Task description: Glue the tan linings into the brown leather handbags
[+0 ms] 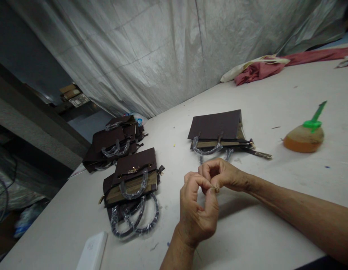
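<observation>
My left hand [198, 210] and my right hand [223, 174] meet fingertip to fingertip above the white table. Both are closed in a pinch around a tiny brownish piece [216, 189], too small to name. Just beyond them lies a dark brown handbag [216, 125], its handles wrapped in clear plastic and turned toward me. A strap or zip end sticks out at its right side. To the left, more brown handbags [137, 163] lie together, also with plastic-wrapped handles; one has a gold-coloured fitting on its front.
A squat bottle of orange-brown liquid with a green nozzle [305, 137] stands at the right. Further handbags [109, 142] are piled by the table's left edge. A white box-like object [92, 251] lies near the front. Red cloth [259, 71] rests at the back, before a grey sheet [162, 56].
</observation>
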